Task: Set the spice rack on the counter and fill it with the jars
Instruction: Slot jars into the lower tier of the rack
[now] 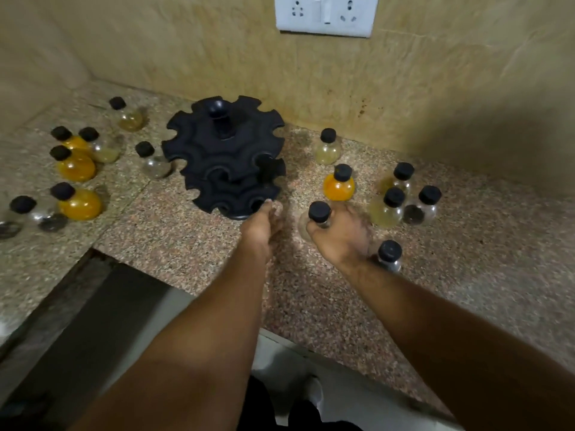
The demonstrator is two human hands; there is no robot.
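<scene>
A black two-tier spice rack (224, 157) with notched slots stands on the speckled counter (174, 244) near the back wall; its slots hold no jars. My left hand (263, 225) touches the rack's lower front rim with its fingertips. My right hand (337, 234) grips a clear jar with a black cap (319, 213), just right of the rack. Several black-capped jars stand loose on both sides: orange-filled ones at left (79, 202) and one at right (338, 185), pale and clear ones around them. One dark-capped jar (389, 255) stands by my right wrist.
The tiled wall rises right behind the rack, with a white socket plate (326, 14) above. The counter steps down at the left into a dark recess (93, 306). Jars crowd the far left and the right of the counter.
</scene>
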